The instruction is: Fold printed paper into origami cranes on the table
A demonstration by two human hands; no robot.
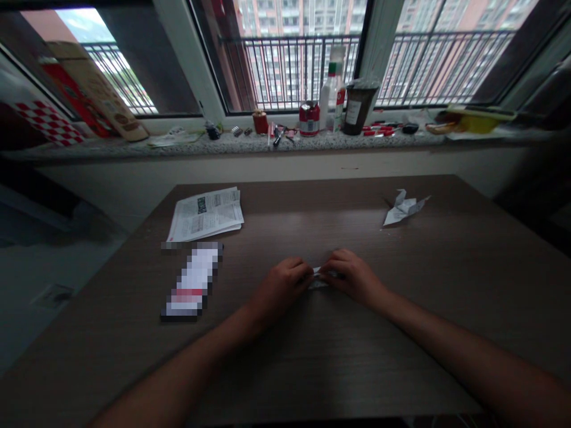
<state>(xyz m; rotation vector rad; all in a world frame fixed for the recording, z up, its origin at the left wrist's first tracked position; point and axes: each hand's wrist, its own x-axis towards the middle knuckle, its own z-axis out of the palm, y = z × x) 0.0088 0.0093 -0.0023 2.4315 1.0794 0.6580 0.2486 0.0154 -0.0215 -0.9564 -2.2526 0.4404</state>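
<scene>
My left hand (pixel 285 282) and my right hand (pixel 352 274) meet over the middle of the brown wooden table (pixel 401 333). Between their curled fingers sits a small folded piece of white paper (pixel 318 278), mostly hidden; both hands pinch it against the tabletop. A folded white paper shape (pixel 404 207) lies at the far right of the table, apart from both hands.
A stack of printed sheets (pixel 206 214) lies at the far left of the table, with a blurred-out flat object (pixel 193 280) in front of it. The stone windowsill (pixel 178 145) behind carries a can, bottles, a dark cup, small tools and boxes.
</scene>
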